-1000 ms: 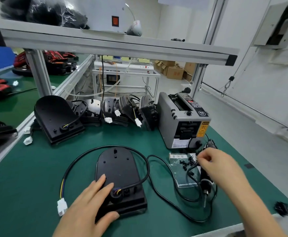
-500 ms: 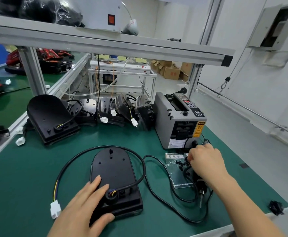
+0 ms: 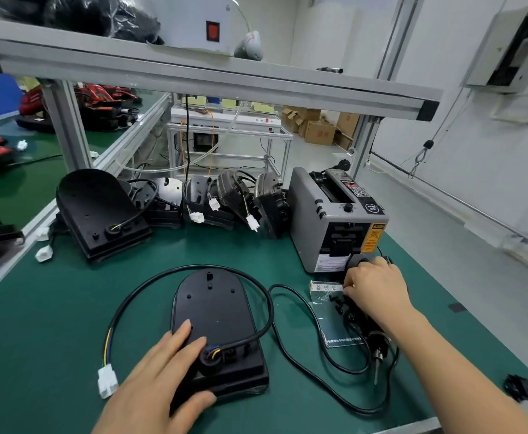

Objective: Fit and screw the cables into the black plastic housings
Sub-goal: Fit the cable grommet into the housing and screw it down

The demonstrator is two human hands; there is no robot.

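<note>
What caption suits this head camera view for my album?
Left hand rests on a black housing; the right hand bends over a clear bag of black parts.

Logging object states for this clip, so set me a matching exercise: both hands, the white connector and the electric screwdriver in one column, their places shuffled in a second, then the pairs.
Column one
1. left hand
2. right hand
3. white connector
4. electric screwdriver

Column two
A. lies on the green mat, left of the black housing
B. rests on the near end of that housing
C. lies on the mat beside the right forearm, bit toward the near table edge
D. at the clear bag of screws, in front of the grey tape dispenser

Pairs: 1-B; 2-D; 3-A; 4-C
</note>
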